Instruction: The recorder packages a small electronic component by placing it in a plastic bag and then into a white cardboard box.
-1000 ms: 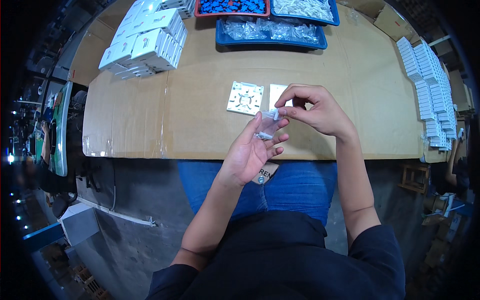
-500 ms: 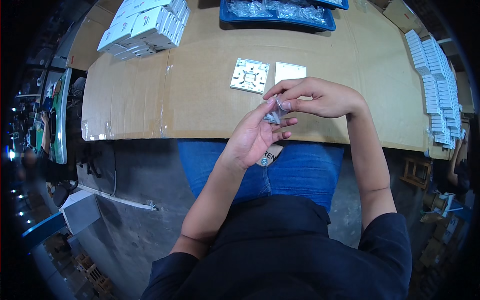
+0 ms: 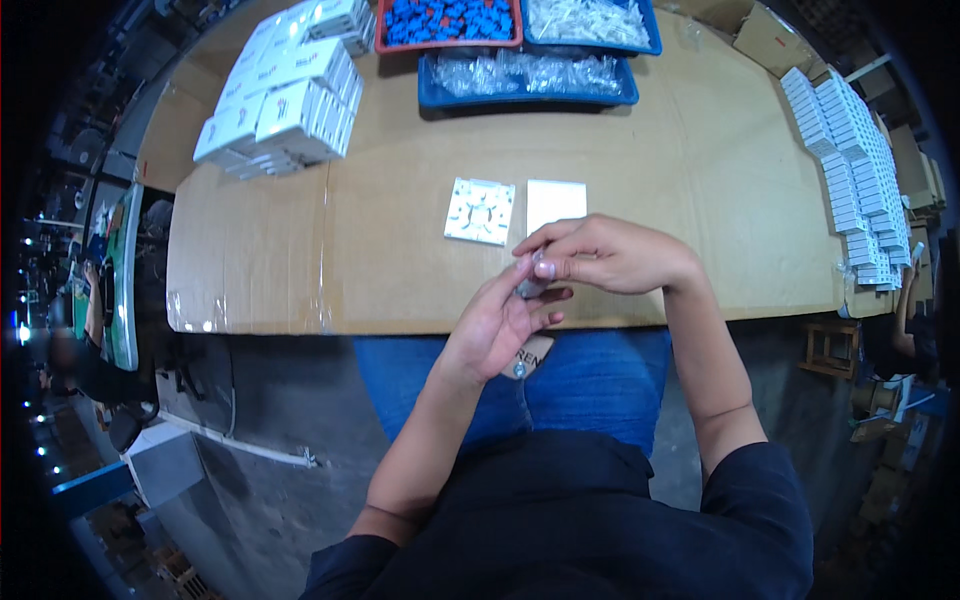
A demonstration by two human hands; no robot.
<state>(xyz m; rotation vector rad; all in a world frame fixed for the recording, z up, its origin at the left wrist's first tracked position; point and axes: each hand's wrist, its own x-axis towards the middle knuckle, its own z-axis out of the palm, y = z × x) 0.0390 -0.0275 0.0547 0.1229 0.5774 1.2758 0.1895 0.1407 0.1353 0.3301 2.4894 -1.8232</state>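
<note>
Just above the near edge of the table, both hands meet at a small clear plastic bag (image 3: 532, 288). In the earlier frame small pale pieces show inside it; now fingers cover much of it. My left hand (image 3: 492, 330), palm up, pinches the bag between thumb and fingers, its lower fingers loosely bent. Reaching in from the right, my right hand (image 3: 622, 256) grips the bag's upper part with thumb and forefinger. Beyond the hands lies a white square plastic base (image 3: 480, 211) with moulded clips. Beside it, a plain white square cover (image 3: 556, 203) is partly behind my right hand.
At the back stand a red tray (image 3: 450, 45) of blue pieces, a blue tray (image 3: 655, 40) of white pieces and a blue tray (image 3: 528, 101) of clear bags. White boxes (image 3: 285, 105) are stacked left, more boxes (image 3: 850, 185) right. Cardboard (image 3: 390, 280) covers the table.
The view has tilted up, so more of the trays shows and the table sits lower in the picture. Both hands stay together on the bag, which is now more covered by the fingers.
</note>
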